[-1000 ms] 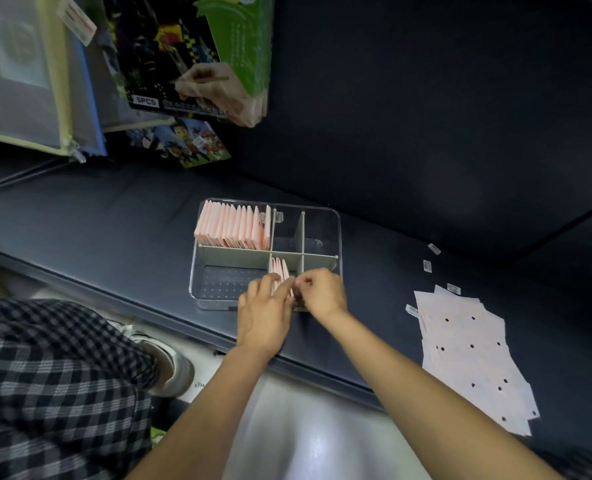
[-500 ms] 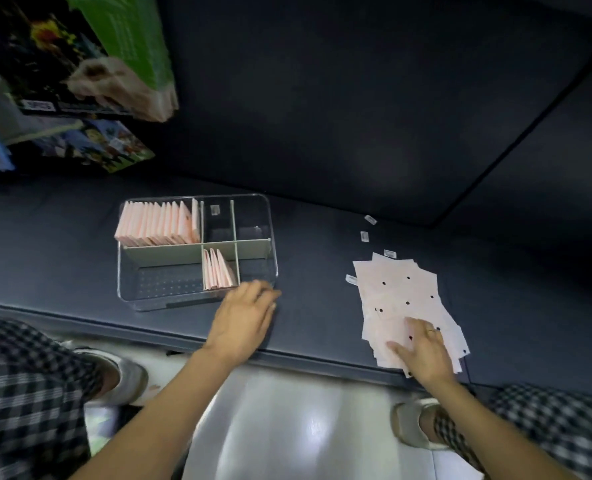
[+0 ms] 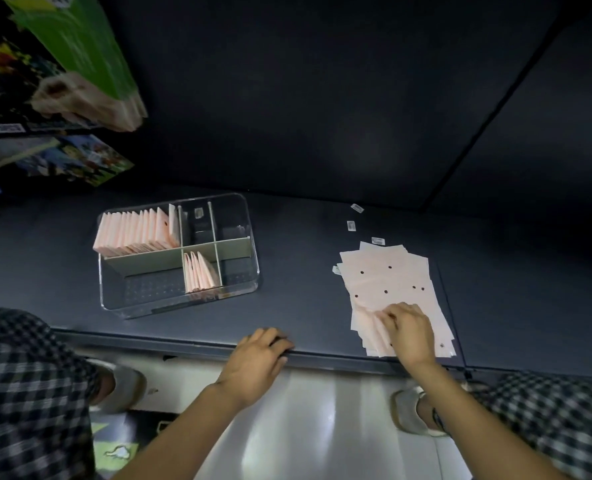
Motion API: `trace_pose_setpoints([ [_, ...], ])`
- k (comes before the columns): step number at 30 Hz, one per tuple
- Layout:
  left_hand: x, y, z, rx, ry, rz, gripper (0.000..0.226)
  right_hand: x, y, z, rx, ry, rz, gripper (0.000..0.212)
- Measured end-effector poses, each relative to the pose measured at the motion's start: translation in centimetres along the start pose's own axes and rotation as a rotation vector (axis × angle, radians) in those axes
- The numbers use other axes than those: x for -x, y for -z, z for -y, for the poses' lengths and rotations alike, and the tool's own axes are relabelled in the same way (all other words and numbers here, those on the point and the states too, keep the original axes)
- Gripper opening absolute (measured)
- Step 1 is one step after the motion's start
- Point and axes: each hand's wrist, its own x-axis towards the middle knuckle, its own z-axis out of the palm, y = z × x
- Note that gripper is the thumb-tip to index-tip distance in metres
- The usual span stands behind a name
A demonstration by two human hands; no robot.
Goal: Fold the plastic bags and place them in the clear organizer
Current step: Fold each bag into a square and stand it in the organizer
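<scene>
A clear organizer with grey dividers stands on the dark shelf. Its back-left compartment holds a row of several folded pink bags; a front middle compartment holds a few more folded bags. To the right lies a fanned stack of flat pale pink bags with dark dots. My right hand rests on the stack's near end, fingers curled and pinching at the top bag's edge. My left hand rests on the shelf's front edge, fingers loosely bent, holding nothing.
Small white labels lie behind the stack. Hanging packaged goods crowd the upper left. The dark shelf ends at a front lip; below are a shiny floor, checked trouser legs and shoes.
My right hand left the organizer, moved right to the flat stack and now pinches at a bag. My left hand drew back from the organizer to the shelf's front edge.
</scene>
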Motion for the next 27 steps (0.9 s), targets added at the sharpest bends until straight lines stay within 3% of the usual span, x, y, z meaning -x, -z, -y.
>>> trace_pose_setpoints([
  [5,-2.0,0.5,-2.4,0.143,0.016,-0.040,0.065,-0.2,0.6,5.5,-0.208,0.063,0.271,0.023],
  [9,-2.4,0.2,-3.4,0.168,0.028,0.017,0.077,0.5,-0.3,9.0,-0.202,0.077,0.520,0.029],
  [13,-2.1,0.0,-3.3,0.119,0.095,0.038,0.059,1.1,-0.7,10.5,-0.303,0.006,0.726,0.047],
  [16,-1.9,-0.1,-2.8,0.178,0.164,-0.007,0.039,0.8,0.2,9.9,-0.485,-0.070,0.892,0.039],
  [19,-1.8,-0.2,-2.4,0.398,0.292,-0.044,0.026,-0.4,1.5,8.3,-0.556,-0.157,1.044,0.037],
  [22,-1.9,-0.6,-1.8,0.685,0.425,-0.056,0.019,-1.8,2.6,5.3,-0.654,-0.203,1.023,0.041],
  [25,-2.3,-1.0,-1.1,0.979,0.664,-0.090,0.022,-2.3,2.9,2.1,-0.794,-0.155,1.007,0.029],
  [27,-2.4,-1.2,-0.7,1.062,0.791,-0.088,0.022,-2.3,2.7,0.7,-0.812,-0.118,1.063,0.052],
])
